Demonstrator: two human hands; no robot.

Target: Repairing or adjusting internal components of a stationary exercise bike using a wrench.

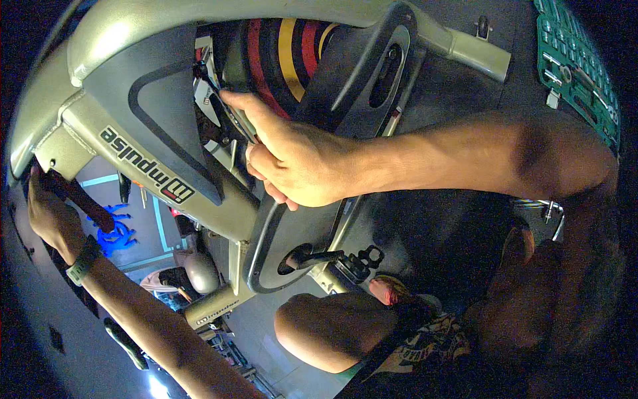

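Observation:
A grey-gold exercise bike frame (219, 216) with a grey side panel fills the view. My right hand (299, 159) is closed round a slim metal ratchet wrench (232, 116), with the thumb laid along it. The tool's dark head meets the bike behind the panel's edge, where the fastener is hidden. At the far left, my left hand (53, 216) reaches up to the end of the frame, below a welded bracket (66, 149). Its fingertips are in shadow behind the frame, so their grip is hidden. A dark reddish bar (90, 203) lies beside this hand.
The long black crank cover (266, 266) carries a crank and pedal (355, 266) near my bare knee (332, 326). An open green socket-set case (578, 80) lies at upper right. Red-and-yellow ringed discs (286, 60) stand behind the frame. Hex keys (551, 216) lie at right.

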